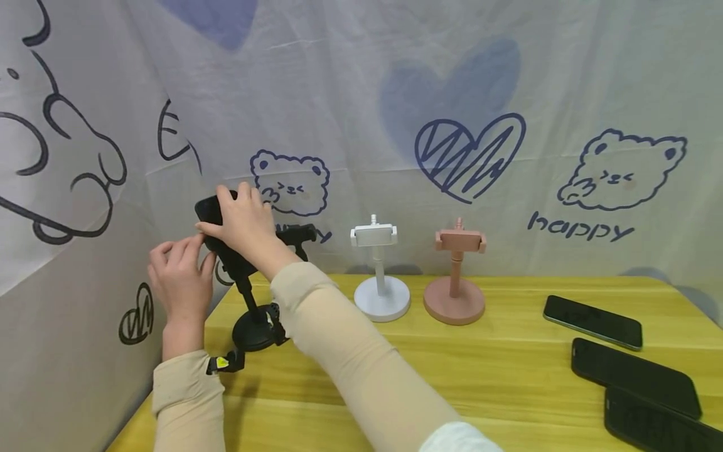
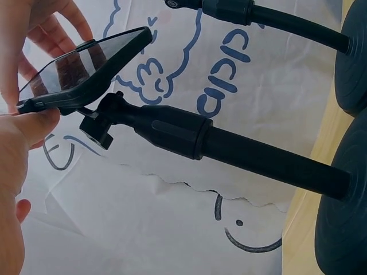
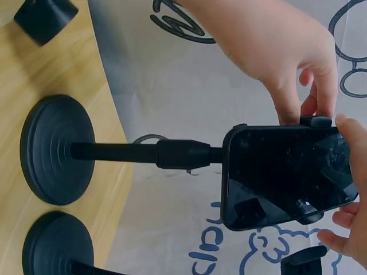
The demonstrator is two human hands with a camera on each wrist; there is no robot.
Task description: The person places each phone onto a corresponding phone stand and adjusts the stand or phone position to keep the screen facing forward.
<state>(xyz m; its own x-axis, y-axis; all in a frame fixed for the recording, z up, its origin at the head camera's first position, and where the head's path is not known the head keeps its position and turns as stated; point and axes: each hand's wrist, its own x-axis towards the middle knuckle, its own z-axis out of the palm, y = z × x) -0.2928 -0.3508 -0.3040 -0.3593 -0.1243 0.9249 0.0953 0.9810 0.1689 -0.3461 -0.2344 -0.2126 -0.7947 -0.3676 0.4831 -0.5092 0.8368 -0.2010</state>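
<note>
A black phone sits upright in the clamp of a black stand at the left of the table. My left hand pinches the clamp's side arm with thumb and fingers, at the phone's long edge. From the other side, my right hand grips the phone's upper end, with its thumb at one corner and its fingers by the opposite edge. In the left wrist view, the phone lies tilted between both hands.
A second black stand is behind my right wrist. White and pink stands are at the middle back. Several dark phones lie at the right. Printed cloth hangs behind and at the left.
</note>
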